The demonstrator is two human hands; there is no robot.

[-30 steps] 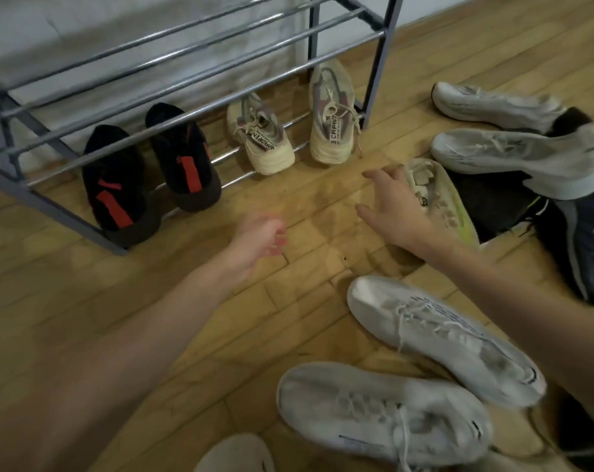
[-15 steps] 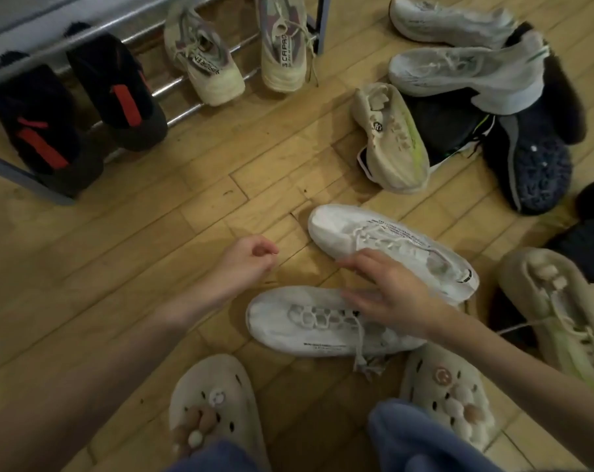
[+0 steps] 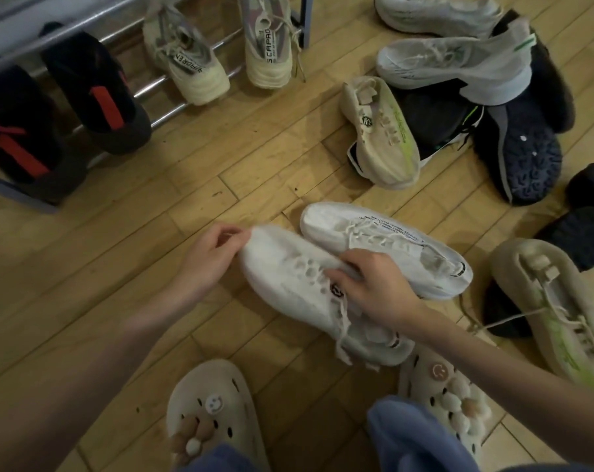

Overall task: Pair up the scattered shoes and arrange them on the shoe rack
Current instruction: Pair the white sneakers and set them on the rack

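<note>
Two white sneakers lie side by side on the wooden floor. My left hand [image 3: 211,257] pinches the toe of the near white sneaker [image 3: 290,291], and my right hand [image 3: 373,287] grips its laces and tongue. The far white sneaker [image 3: 384,243] touches it on the right. The grey metal shoe rack [image 3: 307,22] stands at the top left; its bottom bars hold a black pair with red stripes [image 3: 94,93] and a cream pair [image 3: 193,63].
A pile of shoes lies at the right: a cream-and-lime sneaker [image 3: 380,131], white sneakers [image 3: 459,66], a dark shoe sole up [image 3: 523,155], another cream-and-lime sneaker [image 3: 554,308]. My feet in cream clogs [image 3: 213,400] are at the bottom.
The view dropped from the rack to the floor. My right hand moved back from the cream-and-lime sneaker to the near white sneaker; my left hand took its toe, and it now lies beside its mate.
</note>
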